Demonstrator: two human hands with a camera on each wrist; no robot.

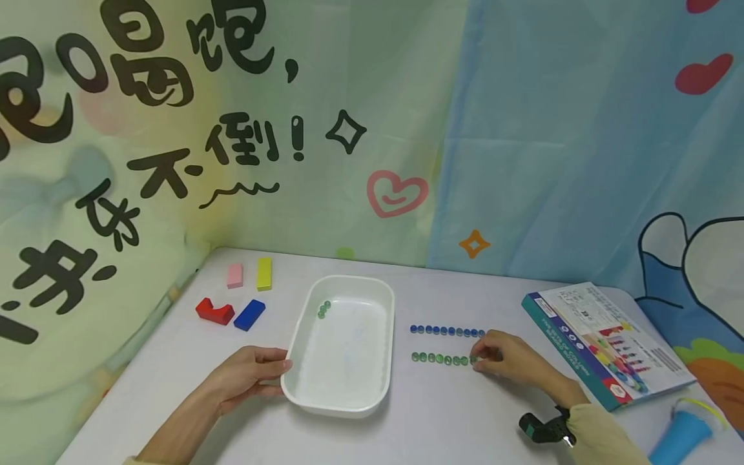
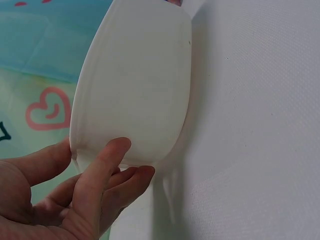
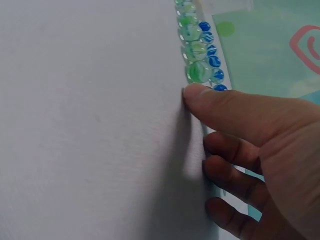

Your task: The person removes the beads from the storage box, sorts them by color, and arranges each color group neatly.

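White table (image 1: 453,413): two marbles (image 1: 322,310) in tray (image 1: 349,403), four blocks (image 1: 244,294)

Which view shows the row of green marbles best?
The right wrist view: the green marbles fill the frame close up, swirls visible, with the right hand at the row's end. The head view shows the whole row, small. The left wrist view shows none.

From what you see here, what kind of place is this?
Probably a children's play or activity corner: a cartoon backdrop with hearts hangs behind a white table holding coloured blocks, rows of glass marbles and a toy box.
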